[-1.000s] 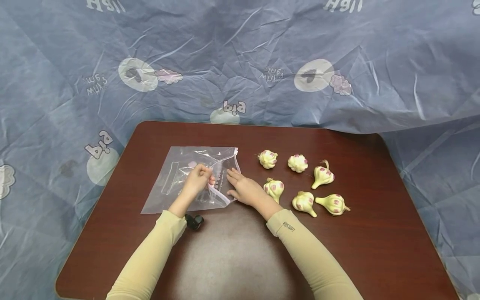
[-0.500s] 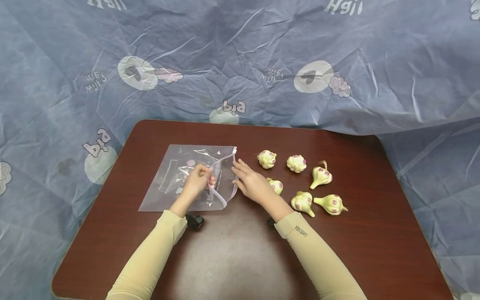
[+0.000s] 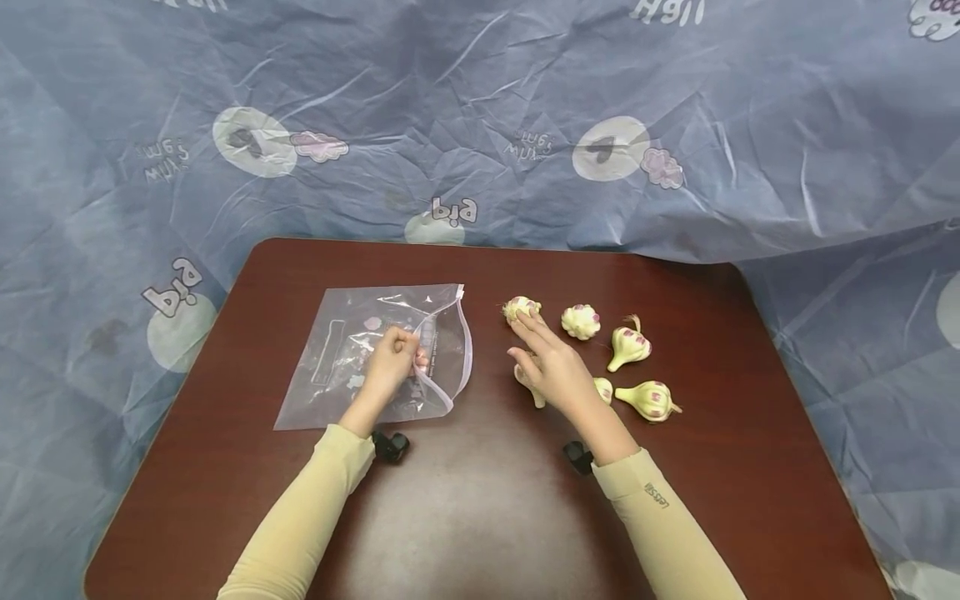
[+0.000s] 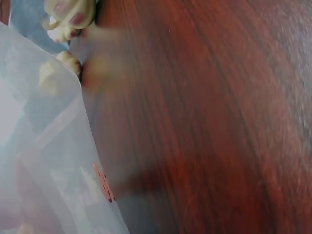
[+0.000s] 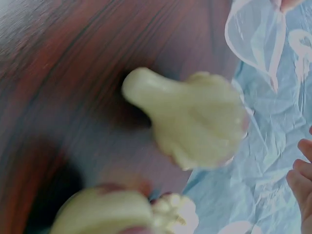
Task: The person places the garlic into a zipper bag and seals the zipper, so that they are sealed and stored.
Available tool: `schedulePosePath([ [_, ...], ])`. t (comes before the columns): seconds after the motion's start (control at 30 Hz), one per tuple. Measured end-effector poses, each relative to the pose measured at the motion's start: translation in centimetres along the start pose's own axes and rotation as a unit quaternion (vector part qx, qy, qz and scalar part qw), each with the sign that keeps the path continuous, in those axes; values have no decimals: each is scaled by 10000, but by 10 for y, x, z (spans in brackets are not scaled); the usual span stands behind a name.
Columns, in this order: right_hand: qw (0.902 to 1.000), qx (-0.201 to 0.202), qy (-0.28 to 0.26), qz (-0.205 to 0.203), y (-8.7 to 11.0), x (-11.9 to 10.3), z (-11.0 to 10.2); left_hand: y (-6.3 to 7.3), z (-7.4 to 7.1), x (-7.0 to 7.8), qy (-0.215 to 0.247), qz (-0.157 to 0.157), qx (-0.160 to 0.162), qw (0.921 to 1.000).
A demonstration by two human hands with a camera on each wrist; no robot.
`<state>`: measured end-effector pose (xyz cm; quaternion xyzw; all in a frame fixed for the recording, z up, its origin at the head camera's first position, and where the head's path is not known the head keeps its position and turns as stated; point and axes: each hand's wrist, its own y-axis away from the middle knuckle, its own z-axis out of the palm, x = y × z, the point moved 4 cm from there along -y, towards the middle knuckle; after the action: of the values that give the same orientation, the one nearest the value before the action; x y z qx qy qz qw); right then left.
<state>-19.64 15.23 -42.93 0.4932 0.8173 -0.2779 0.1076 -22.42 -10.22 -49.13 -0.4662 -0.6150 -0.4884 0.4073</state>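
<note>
- Bag (image 3: 341, 354) gapes, pinched by our left hand (image 3: 393, 358).
- Right hand (image 3: 557, 367), fingers extended, overhangs far-left garlic bulb (image 3: 519, 307); apparently picking, we next need a curled grip.

The table (image 3: 750, 467) is dark red-brown wood with rounded corners, a pale sheen on its near middle; both wrist views show darker streaks in its grain. A creased blue-grey cloth (image 3: 390, 75) rises beyond the far edge and spreads past the left and right sides. On its far part are two pale ovals, one left (image 3: 255, 142) and one right (image 3: 611, 148), each with a pink cloud (image 3: 319, 146) at its right. Lettering (image 3: 454, 211) overlaps a pale disc (image 3: 431, 231) near the far edge, and more lettering tilts at left
</note>
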Motion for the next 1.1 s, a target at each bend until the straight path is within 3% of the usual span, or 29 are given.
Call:
schedulePosePath([
  [0.37, 9959, 349, -83, 828, 31, 35, -31, 1, 4, -8, -266, 21, 198, 9994],
  [0.73, 9781, 843, 112, 1900, 81, 90, -71, 2, 9, -8, -174, 134, 176, 9996],
  [0.93, 9651, 585, 71, 2550, 106, 112, -80, 2, 10, -10, 40, 87, 88, 9999],
  [1.1, 9551, -23, 115, 2959, 122, 127, -79, 2, 11, -9, 39, 79, 55, 9999],
])
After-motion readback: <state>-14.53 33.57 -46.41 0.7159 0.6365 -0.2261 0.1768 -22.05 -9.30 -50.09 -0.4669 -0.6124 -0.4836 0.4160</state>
